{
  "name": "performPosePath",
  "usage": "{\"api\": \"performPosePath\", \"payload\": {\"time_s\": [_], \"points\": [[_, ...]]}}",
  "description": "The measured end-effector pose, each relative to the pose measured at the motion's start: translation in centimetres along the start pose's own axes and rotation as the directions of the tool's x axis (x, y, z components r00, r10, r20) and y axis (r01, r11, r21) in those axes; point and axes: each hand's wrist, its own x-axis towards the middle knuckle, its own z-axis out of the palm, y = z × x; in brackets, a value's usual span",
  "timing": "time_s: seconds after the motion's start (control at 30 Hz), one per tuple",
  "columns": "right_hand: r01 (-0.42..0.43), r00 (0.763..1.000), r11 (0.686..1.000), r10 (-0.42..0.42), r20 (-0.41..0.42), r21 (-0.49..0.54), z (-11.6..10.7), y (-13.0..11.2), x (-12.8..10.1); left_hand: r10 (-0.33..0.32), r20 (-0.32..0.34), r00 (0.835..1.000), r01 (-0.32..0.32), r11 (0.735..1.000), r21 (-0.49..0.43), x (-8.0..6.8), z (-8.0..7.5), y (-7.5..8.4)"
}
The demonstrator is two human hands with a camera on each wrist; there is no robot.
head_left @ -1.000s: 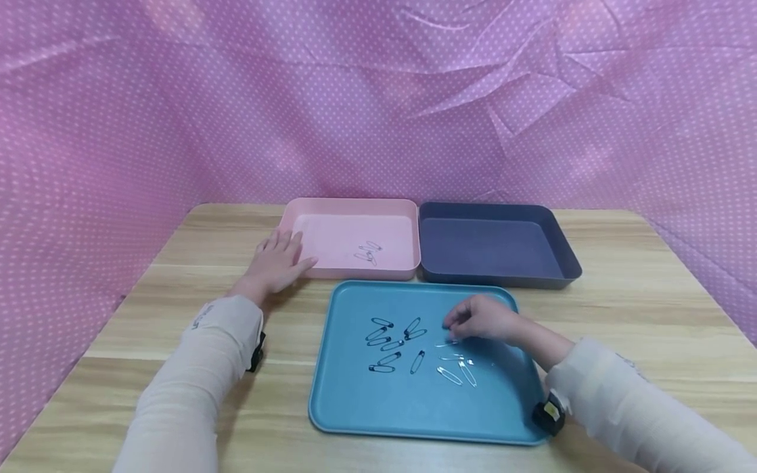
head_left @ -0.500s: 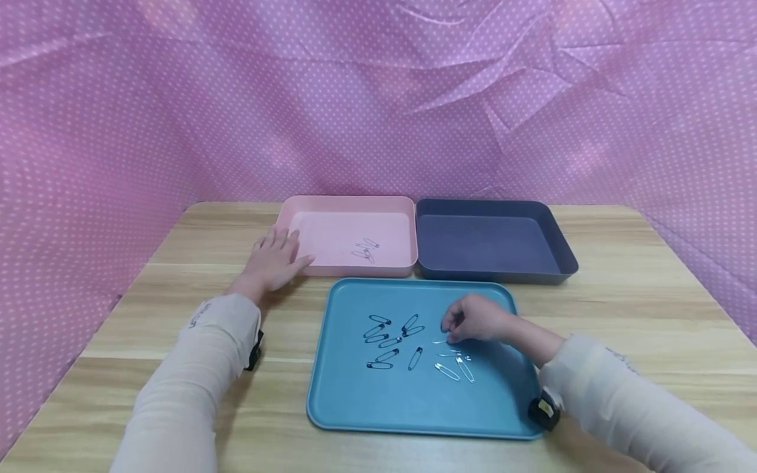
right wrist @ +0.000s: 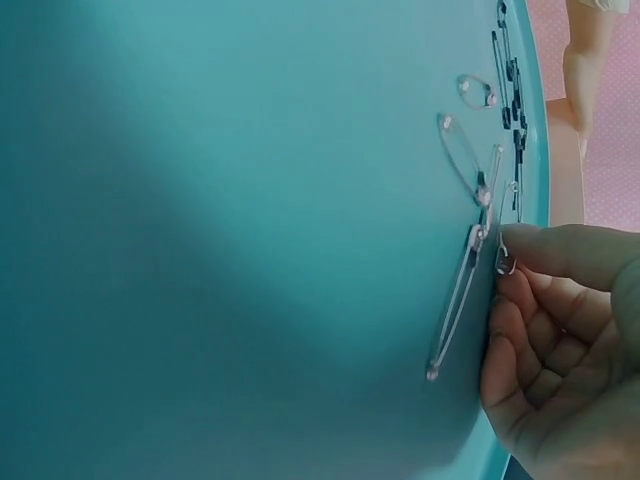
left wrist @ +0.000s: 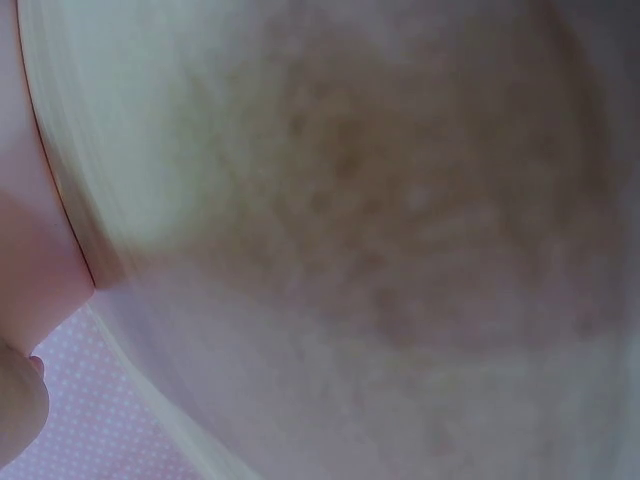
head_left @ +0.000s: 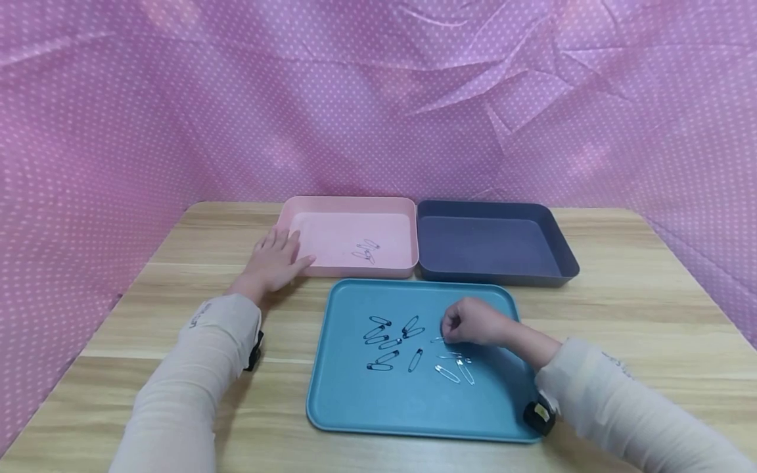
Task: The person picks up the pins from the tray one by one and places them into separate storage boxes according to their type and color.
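Note:
My right hand (head_left: 475, 321) is low over the blue tray (head_left: 402, 408), thumb and forefinger pinching one end of a silver safety pin (right wrist: 505, 258); its other end points left. Several more silver safety pins (head_left: 447, 374) lie just below that hand. To their left is a loose group of black safety pins (head_left: 380, 366). My left hand (head_left: 273, 264) rests with spread, straight fingers on the left side of the pink tray (head_left: 331, 225). A blurred pale sleeve (left wrist: 350, 380) covers most of the left wrist view.
Several thin safety pins (head_left: 366, 251) lie inside the pink tray. Beside it stands a dark navy tray (head_left: 487, 243), close behind the blue one. All sit on a wood-grain table (head_left: 621, 282), with a pink dotted cloth (head_left: 378, 98) hanging behind.
The right fingertips have closed in on the silver pin's end, with the hand tilting slightly. My left hand stays where it was, and the view shifts a little.

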Motion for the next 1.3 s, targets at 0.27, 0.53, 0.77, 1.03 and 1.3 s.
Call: {"api": "performPosePath", "payload": {"time_s": [0.27,0.53,0.77,1.03,1.3], "points": [[-0.020,1.000,0.997,0.020,0.000,0.073,0.0,-0.2,0.5,-0.010,0.004,1.000,0.010,1.000,0.003,0.0,0.1,-0.1],[0.026,0.999,0.981,-0.020,-0.034,0.193,-0.5,-0.5,1.6,-0.001,0.011,1.000,0.000,1.000,0.020,0.2,0.4,-0.2],[0.039,0.994,0.969,-0.013,-0.108,0.243,-1.2,-1.2,2.9,-0.002,0.013,1.000,0.001,1.000,0.020,0.0,0.5,-0.2],[0.064,0.987,0.943,-0.011,-0.162,0.326,-2.1,-2.2,4.8,-0.013,0.018,1.000,0.013,0.999,0.033,0.1,0.4,-0.3],[0.028,0.974,0.931,0.056,-0.218,0.365,-2.8,-3.3,7.2,-0.017,0.019,1.000,0.016,0.999,0.032,0.1,0.3,-0.3]]}}
